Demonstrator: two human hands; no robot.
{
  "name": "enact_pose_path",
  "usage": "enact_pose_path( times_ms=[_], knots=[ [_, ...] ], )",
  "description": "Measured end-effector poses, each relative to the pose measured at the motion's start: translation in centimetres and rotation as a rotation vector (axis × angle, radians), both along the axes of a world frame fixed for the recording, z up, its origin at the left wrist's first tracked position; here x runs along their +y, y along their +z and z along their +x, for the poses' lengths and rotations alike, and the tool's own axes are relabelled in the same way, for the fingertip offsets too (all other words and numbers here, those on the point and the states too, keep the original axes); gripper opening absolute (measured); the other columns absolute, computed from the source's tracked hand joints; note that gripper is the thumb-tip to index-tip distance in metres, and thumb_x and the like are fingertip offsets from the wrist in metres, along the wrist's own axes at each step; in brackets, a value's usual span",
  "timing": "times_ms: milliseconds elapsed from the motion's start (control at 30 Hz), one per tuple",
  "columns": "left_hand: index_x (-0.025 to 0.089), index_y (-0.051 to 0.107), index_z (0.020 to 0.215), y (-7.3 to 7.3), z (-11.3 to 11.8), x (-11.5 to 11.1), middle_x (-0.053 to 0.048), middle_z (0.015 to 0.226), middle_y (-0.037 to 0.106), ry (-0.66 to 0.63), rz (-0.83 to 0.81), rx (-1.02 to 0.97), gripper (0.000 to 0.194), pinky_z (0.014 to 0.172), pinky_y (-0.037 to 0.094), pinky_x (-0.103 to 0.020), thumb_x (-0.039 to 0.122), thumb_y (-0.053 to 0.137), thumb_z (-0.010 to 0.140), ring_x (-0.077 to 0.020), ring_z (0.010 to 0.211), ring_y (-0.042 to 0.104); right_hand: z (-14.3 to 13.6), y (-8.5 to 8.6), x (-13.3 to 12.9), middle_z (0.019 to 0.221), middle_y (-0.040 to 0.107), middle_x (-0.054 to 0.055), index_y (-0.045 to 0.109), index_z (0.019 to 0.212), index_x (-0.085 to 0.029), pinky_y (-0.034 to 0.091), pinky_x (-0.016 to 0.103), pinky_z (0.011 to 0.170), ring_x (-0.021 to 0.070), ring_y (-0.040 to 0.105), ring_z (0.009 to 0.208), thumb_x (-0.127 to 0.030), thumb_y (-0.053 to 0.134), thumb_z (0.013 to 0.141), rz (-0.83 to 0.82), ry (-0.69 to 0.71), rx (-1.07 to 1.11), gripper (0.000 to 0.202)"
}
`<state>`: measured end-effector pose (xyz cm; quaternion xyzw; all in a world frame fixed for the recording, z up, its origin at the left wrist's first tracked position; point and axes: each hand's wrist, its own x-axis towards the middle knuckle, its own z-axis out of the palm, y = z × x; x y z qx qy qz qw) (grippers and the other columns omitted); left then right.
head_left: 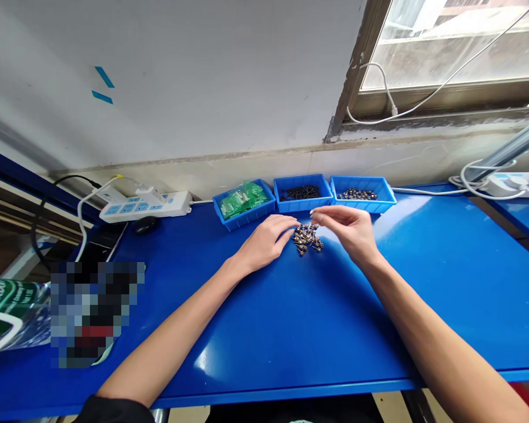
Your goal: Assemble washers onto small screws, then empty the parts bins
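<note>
A small heap of metal parts (307, 238) lies on the blue table (264, 341). At the heap's left edge rests my left hand (267, 242), its fingers curved and the thumb apart from them. My right hand (348, 230) is over the heap's right side, thumb and forefinger pinched together; what is between the tips is too small to make out. Behind the hands stand three blue bins: one with green packets (243, 200), one with dark screw-like parts (303, 192), and one with small metal pieces (357, 194).
A power strip (171, 204) and a black mouse (145, 225) are at the back left. A bottle (15, 311) and a blurred-out object (97, 317) occupy the left side. White cables (476, 182) and another power strip (506, 183) lie at the back right.
</note>
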<state>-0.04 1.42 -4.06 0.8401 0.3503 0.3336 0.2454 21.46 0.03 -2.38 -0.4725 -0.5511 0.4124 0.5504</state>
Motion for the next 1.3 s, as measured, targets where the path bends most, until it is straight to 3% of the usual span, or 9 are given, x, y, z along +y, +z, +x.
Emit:
enact_pose_path(
  times_ms=[100, 200, 433, 533, 733, 900, 1033, 1167, 1300],
  knots=[
    [0.018, 0.071, 0.123, -1.1, 0.0, 0.2, -0.014, 0.133, 0.071, -0.059, 0.126, 0.175, 0.032, 0.111, 0.053, -0.054, 0.014, 0.05, 0.1, -0.0302, 0.132, 0.059, 0.9, -0.5, 0.7, 0.103, 0.082, 0.009, 0.079, 0.099, -0.02, 0.062, 0.048, 0.096, 0.029, 0.079, 0.096, -0.044, 0.085, 0.073, 0.089, -0.291, 0.057, 0.035],
    [0.018, 0.072, 0.118, -1.5, -0.2, 0.3, -0.012, 0.121, 0.076, -0.051, 0.179, 0.197, 0.028, 0.104, 0.058, -0.048, 0.014, 0.05, 0.101, -0.0274, 0.121, 0.066, 1.4, -0.8, 0.9, 0.114, 0.08, 0.011, 0.076, 0.109, -0.02, 0.061, 0.05, 0.098, 0.03, 0.078, 0.102, -0.041, 0.083, 0.074, 0.065, -0.337, 0.02, 0.042],
    [0.017, 0.072, 0.089, -0.6, -1.0, 0.5, -0.009, 0.096, 0.077, 0.093, 0.127, 0.227, 0.018, 0.084, 0.06, -0.037, 0.005, 0.058, 0.09, -0.0239, 0.091, 0.073, 0.1, -0.7, 0.4, 0.09, 0.081, 0.009, 0.078, 0.092, -0.019, 0.064, 0.042, 0.083, 0.0262, 0.079, 0.085, -0.039, 0.077, 0.076, -0.03, -0.151, -0.111, 0.026],
    [0.018, 0.07, 0.086, -0.2, -0.9, 0.4, -0.005, 0.089, 0.075, 0.132, 0.055, 0.1, 0.018, 0.078, 0.059, -0.032, 0.003, 0.061, 0.084, -0.0199, 0.083, 0.072, -0.3, -0.8, 0.2, 0.086, 0.081, 0.008, 0.078, 0.094, -0.018, 0.063, 0.039, 0.079, 0.0245, 0.078, 0.08, -0.041, 0.076, 0.076, -0.054, -0.05, -0.14, 0.029],
    [0.018, 0.065, 0.1, 0.6, -0.4, 0.2, -0.005, 0.102, 0.07, 0.076, -0.12, -0.33, 0.019, 0.076, 0.061, -0.027, 0.015, 0.074, 0.083, -0.0156, 0.082, 0.074, -0.6, -0.6, -0.4, 0.084, 0.081, 0.006, 0.08, 0.104, -0.019, 0.061, 0.035, 0.075, 0.022, 0.076, 0.075, -0.045, 0.079, 0.077, -0.064, 0.183, -0.213, 0.037],
    [0.018, 0.061, 0.097, 0.8, -0.2, 0.0, -0.003, 0.102, 0.065, 0.018, -0.16, -0.411, 0.021, 0.074, 0.061, -0.025, 0.017, 0.076, 0.082, -0.0145, 0.081, 0.075, -0.9, -0.2, -0.6, 0.091, 0.082, 0.008, 0.081, 0.099, -0.018, 0.063, 0.037, 0.077, 0.0246, 0.078, 0.083, -0.05, 0.084, 0.074, -0.147, 0.322, -0.117, 0.041],
    [0.018, 0.061, 0.095, 0.6, -0.1, 0.0, -0.003, 0.099, 0.065, 0.0, -0.166, -0.413, 0.02, 0.074, 0.062, -0.027, 0.021, 0.076, 0.084, -0.0161, 0.082, 0.075, -1.1, -0.1, -0.6, 0.081, 0.081, 0.007, 0.081, 0.087, -0.018, 0.063, 0.036, 0.075, 0.0237, 0.077, 0.077, -0.054, 0.088, 0.067, -0.217, 0.339, -0.048, 0.042],
    [0.018, 0.064, 0.101, 0.3, 0.0, -0.1, -0.004, 0.098, 0.068, -0.004, -0.103, -0.377, 0.02, 0.078, 0.063, -0.03, 0.019, 0.076, 0.085, -0.0176, 0.086, 0.074, -0.9, -0.3, -0.3, 0.072, 0.078, 0.005, 0.08, 0.08, -0.019, 0.062, 0.036, 0.071, 0.0227, 0.075, 0.07, -0.056, 0.086, 0.069, -0.157, 0.214, -0.049, 0.039],
    [0.019, 0.07, 0.112, -0.3, -0.1, -0.1, -0.009, 0.11, 0.073, 0.027, -0.011, -0.119, 0.02, 0.093, 0.061, -0.038, 0.019, 0.069, 0.092, -0.0226, 0.104, 0.071, 0.1, -0.3, 0.3, 0.086, 0.081, 0.008, 0.079, 0.084, -0.021, 0.063, 0.041, 0.077, 0.0248, 0.076, 0.077, -0.049, 0.076, 0.079, 0.023, -0.137, 0.001, 0.028]
  ],
)
